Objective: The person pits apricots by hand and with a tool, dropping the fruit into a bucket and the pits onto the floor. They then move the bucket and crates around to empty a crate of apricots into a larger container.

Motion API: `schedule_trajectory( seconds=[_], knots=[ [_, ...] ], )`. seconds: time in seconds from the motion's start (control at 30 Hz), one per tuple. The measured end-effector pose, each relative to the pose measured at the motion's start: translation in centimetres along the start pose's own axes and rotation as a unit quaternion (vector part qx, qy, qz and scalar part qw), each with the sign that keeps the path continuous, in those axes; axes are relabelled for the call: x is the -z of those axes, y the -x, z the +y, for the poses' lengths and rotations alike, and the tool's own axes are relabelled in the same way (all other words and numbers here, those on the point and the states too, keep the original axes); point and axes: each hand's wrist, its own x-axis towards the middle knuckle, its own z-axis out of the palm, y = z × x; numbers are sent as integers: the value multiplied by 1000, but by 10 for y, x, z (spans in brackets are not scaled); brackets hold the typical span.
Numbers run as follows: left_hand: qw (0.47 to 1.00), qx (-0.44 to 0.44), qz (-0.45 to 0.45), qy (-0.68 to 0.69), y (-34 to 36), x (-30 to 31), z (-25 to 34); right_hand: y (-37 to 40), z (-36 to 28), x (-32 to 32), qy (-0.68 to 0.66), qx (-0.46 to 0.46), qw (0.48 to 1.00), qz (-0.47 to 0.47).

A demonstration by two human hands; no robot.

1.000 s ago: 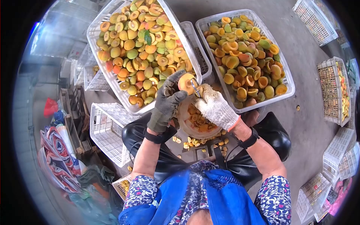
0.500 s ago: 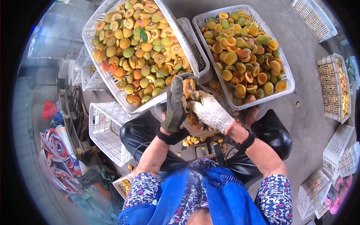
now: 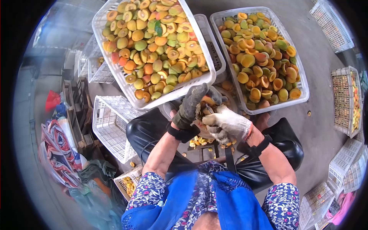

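Note:
My left hand (image 3: 190, 105), in a dark grey glove, curls its fingers round a cut apricot (image 3: 207, 100), mostly hidden by the glove. In a whitish knitted glove, my right hand (image 3: 227, 123) is closed on a small metal-tipped tool (image 3: 208, 110); its tip is at the fruit and its handle is hidden. Both hands are close together over a round tub (image 3: 231, 102) between my knees. Beyond my left hand a white crate (image 3: 161, 100) of halved apricots is tilted toward me. Another white crate (image 3: 268, 108), on the right, holds pitted apricot halves.
An overturned white crate (image 3: 111, 124) lies by my left knee. Loose apricot pieces (image 3: 199, 142) are scattered below the tub. More crates line the right side, one filled with fruit (image 3: 347, 101). Wooden pallets (image 3: 76, 115) and striped sacking (image 3: 59, 153) lie at left.
The view has shifted, so the crates appear farther right. My right hand has drawn down slightly from my left, and the orange fruit is turned and more covered by the left glove.

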Motion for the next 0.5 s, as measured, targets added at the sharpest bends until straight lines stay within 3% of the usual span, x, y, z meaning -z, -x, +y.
schedule_trajectory(
  seconds=[0.03,0.07,0.13,0.17,0.2,0.27,0.3,0.33,0.37,0.4,0.43,0.47,0.5],
  knots=[
    [999,38,2,35,4,-1,2,-3,9,-7,-102,15,995,-4],
    [999,35,7,35,9,-5,4,-3,8,-6,-98,12,995,-7],
    [993,36,95,-55,17,-13,9,2,-2,-1,-85,-93,991,-41],
    [991,24,113,-68,25,-9,2,-5,3,9,201,-17,979,-43],
    [980,-3,121,-159,33,-7,-2,-12,7,18,435,109,892,-46],
    [946,-64,163,-271,45,-5,-17,-16,34,32,600,337,725,14],
    [946,-66,164,-272,43,-2,-13,-15,48,43,709,283,646,-6],
    [972,-48,181,-142,41,4,-4,-7,56,31,727,125,660,143],
    [980,-29,195,-10,35,5,8,-5,53,27,734,45,665,134],
    [916,-138,184,-327,21,7,21,-5,50,25,735,-32,665,127],
    [746,-230,152,-606,3,8,38,-12,56,27,735,-30,666,127],
    [900,-202,221,-317,-25,3,36,-23,68,33,734,32,665,136],
    [952,-154,263,9,-53,-2,34,-29,73,37,730,93,662,146]
  ],
)
